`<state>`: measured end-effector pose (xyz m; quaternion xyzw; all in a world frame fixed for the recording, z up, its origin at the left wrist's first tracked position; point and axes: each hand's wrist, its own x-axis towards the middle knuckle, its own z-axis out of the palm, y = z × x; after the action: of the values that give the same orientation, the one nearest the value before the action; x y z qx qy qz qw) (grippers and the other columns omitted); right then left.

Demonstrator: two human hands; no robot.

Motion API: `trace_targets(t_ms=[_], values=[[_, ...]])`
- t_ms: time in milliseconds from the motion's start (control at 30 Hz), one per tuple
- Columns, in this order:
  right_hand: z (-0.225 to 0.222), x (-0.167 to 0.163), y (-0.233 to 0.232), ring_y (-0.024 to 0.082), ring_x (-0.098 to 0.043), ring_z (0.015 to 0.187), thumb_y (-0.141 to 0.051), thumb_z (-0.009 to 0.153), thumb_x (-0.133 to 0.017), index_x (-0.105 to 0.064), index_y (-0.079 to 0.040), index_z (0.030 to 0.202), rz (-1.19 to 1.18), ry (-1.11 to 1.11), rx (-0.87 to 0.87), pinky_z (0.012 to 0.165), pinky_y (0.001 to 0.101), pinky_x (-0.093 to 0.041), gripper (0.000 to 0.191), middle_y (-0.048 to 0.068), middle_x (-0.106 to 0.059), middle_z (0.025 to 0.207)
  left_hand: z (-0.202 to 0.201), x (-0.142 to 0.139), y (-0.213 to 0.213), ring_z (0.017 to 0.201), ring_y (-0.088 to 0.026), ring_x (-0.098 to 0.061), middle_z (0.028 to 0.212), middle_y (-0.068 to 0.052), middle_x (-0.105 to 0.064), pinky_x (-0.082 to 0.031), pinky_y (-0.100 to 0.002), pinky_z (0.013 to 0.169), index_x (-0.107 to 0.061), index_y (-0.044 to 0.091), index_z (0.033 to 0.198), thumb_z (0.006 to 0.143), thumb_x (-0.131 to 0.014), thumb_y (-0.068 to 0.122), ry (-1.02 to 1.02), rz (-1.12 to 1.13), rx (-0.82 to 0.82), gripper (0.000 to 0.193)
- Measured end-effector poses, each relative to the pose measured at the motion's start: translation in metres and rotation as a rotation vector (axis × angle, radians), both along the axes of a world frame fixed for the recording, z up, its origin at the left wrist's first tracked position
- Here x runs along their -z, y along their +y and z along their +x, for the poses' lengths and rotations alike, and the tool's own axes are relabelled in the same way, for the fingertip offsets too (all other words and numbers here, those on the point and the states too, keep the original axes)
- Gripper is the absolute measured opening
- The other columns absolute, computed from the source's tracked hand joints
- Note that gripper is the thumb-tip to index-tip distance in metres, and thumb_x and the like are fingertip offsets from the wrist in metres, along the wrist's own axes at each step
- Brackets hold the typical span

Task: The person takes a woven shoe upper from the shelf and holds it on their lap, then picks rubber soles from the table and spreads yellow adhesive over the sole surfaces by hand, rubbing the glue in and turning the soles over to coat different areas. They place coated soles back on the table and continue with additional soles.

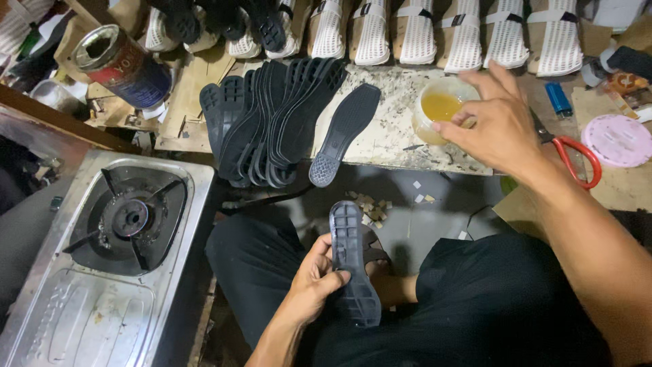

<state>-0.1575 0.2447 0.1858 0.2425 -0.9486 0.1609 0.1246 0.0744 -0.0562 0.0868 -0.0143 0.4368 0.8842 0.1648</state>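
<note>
My left hand (314, 280) grips a black rubber shoe sole (352, 265) over my lap, tread side up. My right hand (501, 122) reaches out to a small plastic cup of yellow glue (440, 109) on the stained work board (390, 136); its fingers pinch something at the cup's rim, too hidden to name. A fanned stack of black soles (272, 122) lies on the board's left part. One single sole (345, 132) lies apart beside the stack.
A steel gas stove (102, 258) stands at the left. A row of white mesh shoe uppers (435, 34) lines the back. Red-handled scissors (577, 156), a blue lighter (558, 98), a pink lid (618, 139) and a tin can (119, 61) lie around.
</note>
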Motion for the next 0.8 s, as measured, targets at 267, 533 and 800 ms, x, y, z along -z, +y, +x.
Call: trace_targets(t_ms=[267,533,800], values=[[0.134,0.019,-0.048,0.038,-0.04,0.148,-0.012,0.073,-0.076,-0.076,-0.01,0.113,-0.317,-0.048,-0.402,0.122,0.0521,-0.031,0.04,0.017,-0.049,0.152,-0.015,-0.014,0.01,0.106,-0.019,-0.067,0.117,-0.015,-0.068,-0.055,-0.033,0.094,-0.047,0.002,0.143,0.082,-0.056,-0.011,-0.012,0.019,0.075,0.063],[0.156,0.047,-0.054,0.048,-0.028,0.15,-0.004,0.075,-0.075,-0.072,-0.022,0.128,-0.212,0.208,-0.421,0.121,0.0579,-0.032,0.056,0.019,-0.03,0.16,-0.018,-0.021,0.018,0.114,-0.017,-0.063,0.126,-0.011,-0.065,-0.052,-0.031,0.096,-0.045,0.0,0.146,0.081,-0.054,-0.013,0.054,0.119,0.142,0.067],[0.144,0.037,-0.036,0.047,-0.032,0.151,0.005,0.075,-0.071,-0.074,-0.02,0.124,-0.225,0.17,-0.321,0.12,0.0534,-0.036,0.055,0.018,-0.037,0.16,-0.013,-0.03,0.021,0.111,-0.012,-0.062,0.127,-0.01,-0.065,-0.049,-0.027,0.093,-0.044,0.0,0.148,0.084,-0.055,-0.013,0.11,-0.075,0.297,0.066]])
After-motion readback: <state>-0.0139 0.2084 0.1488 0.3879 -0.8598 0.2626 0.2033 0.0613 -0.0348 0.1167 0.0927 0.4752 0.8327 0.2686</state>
